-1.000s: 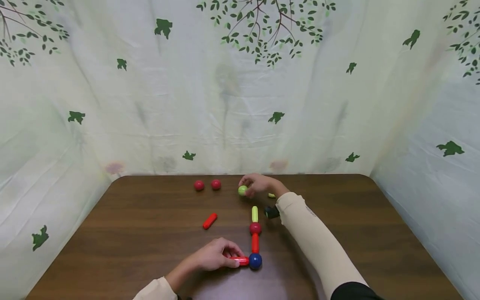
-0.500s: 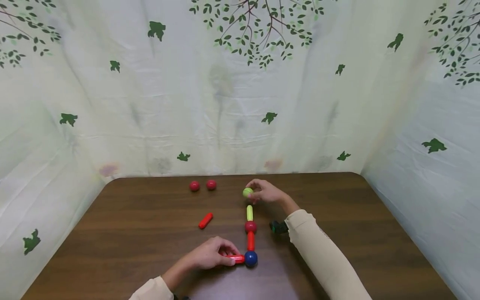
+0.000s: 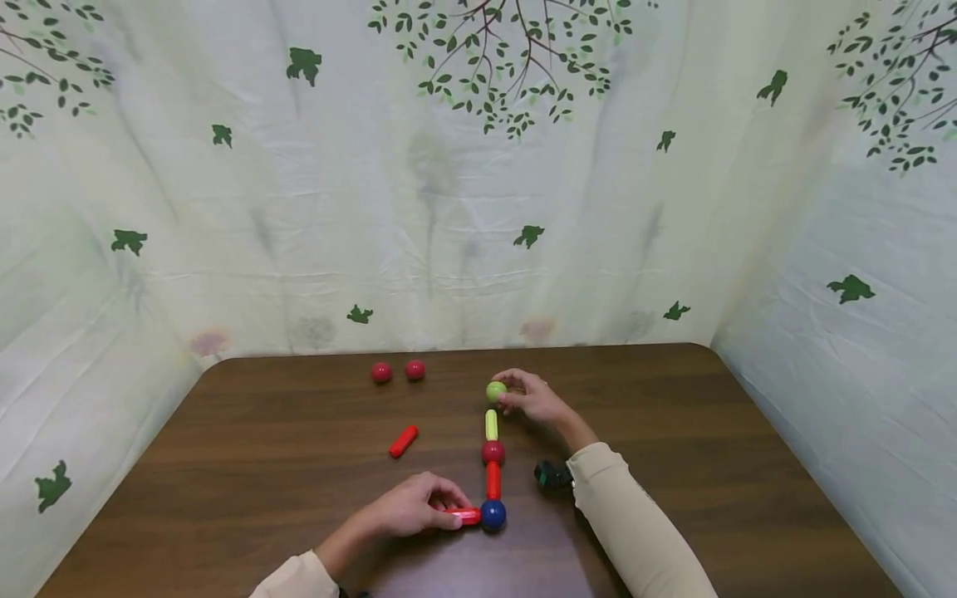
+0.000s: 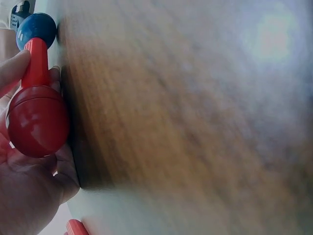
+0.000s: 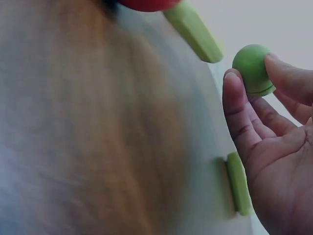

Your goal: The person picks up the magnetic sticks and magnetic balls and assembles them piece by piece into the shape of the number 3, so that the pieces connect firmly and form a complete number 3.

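My left hand [image 3: 419, 505] grips a red rod [image 3: 468, 516] that joins a blue ball [image 3: 493, 515] on the table. In the left wrist view, a red ball [image 4: 38, 122] sits on the rod's near end, inside the fingers. From the blue ball, a second red rod [image 3: 493, 480] runs away from me to another red ball [image 3: 493, 453], which bears a yellow-green rod [image 3: 491, 424]. Just beyond that rod's free end, my right hand [image 3: 537, 400] pinches a green ball [image 3: 495, 392] between thumb and fingers. Ball and rod are slightly apart in the right wrist view.
A loose red rod [image 3: 404, 441] lies left of the chain. Two red balls [image 3: 381, 372] stand near the table's far edge. Another green rod [image 5: 238, 183] shows beside the right hand in the right wrist view. A leaf-patterned cloth [image 3: 426, 274] hangs behind the table.
My right hand has brought the green ball toward me, to the yellow-green rod's far end. The left hand keeps its hold on the red rod. The head view has shifted slightly.
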Available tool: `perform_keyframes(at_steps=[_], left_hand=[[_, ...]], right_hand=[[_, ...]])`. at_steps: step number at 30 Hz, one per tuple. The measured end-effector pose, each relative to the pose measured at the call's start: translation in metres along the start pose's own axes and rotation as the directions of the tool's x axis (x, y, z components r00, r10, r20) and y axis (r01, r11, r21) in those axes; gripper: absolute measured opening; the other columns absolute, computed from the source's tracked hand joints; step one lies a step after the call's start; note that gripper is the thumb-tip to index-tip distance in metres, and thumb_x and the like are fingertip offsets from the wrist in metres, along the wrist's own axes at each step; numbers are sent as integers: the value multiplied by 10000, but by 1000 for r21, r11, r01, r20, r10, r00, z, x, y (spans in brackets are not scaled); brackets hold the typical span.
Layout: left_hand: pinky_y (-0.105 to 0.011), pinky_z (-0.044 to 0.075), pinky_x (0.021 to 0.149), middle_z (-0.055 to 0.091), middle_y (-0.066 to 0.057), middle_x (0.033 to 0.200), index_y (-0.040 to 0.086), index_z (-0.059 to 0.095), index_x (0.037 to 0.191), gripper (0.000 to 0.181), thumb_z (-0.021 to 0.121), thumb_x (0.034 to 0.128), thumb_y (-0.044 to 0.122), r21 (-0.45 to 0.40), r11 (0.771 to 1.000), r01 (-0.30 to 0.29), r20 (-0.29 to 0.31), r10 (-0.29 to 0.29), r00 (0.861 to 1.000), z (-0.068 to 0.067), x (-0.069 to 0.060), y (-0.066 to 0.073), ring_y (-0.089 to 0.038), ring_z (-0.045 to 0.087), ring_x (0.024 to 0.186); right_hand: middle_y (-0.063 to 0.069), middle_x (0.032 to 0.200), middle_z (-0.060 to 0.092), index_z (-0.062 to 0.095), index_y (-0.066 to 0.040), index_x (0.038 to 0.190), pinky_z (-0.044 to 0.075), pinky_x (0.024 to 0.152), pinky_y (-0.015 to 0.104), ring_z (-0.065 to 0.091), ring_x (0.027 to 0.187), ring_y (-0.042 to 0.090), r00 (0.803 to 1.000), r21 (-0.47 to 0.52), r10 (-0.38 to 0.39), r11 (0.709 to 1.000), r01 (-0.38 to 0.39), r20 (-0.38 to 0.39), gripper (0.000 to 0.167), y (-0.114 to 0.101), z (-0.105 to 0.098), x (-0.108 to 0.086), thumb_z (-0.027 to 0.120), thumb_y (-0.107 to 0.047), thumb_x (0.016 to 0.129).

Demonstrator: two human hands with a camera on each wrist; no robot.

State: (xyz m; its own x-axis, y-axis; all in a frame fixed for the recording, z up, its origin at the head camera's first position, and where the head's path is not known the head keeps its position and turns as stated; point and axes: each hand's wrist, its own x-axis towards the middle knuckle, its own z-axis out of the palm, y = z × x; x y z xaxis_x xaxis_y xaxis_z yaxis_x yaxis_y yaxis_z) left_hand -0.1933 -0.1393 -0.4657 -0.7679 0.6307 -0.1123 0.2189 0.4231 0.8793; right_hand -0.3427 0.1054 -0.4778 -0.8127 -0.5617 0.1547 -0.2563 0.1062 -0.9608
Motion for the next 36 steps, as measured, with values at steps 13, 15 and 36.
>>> perform_keyframes(at_steps=[13,15,36], left_hand=[[-214,423,606,616,42,772,43,730,979,111,730,870,62,9,1000,19,12,-19,1000,-1,1,1,-75,533,686],[-217,422,609,617,38,775,50,732,976,109,732,868,64,11,1000,22,9,-22,1000,-1,1,1,-78,533,688],[-221,416,599,611,24,775,51,732,984,120,735,864,55,8,999,32,7,-32,999,-1,1,1,-96,528,687]], right_hand=[[134,939,588,441,172,1327,515,653,273,562,714,157,994,35,108,994,-107,-27,343,10,11,-2,464,39,1011],[132,937,588,448,162,1332,514,650,267,561,712,154,992,28,121,992,-120,-34,342,11,11,-1,461,31,1016],[87,906,587,470,130,1355,481,644,270,534,736,180,989,-2,143,990,-143,43,370,8,10,0,488,-30,1022]])
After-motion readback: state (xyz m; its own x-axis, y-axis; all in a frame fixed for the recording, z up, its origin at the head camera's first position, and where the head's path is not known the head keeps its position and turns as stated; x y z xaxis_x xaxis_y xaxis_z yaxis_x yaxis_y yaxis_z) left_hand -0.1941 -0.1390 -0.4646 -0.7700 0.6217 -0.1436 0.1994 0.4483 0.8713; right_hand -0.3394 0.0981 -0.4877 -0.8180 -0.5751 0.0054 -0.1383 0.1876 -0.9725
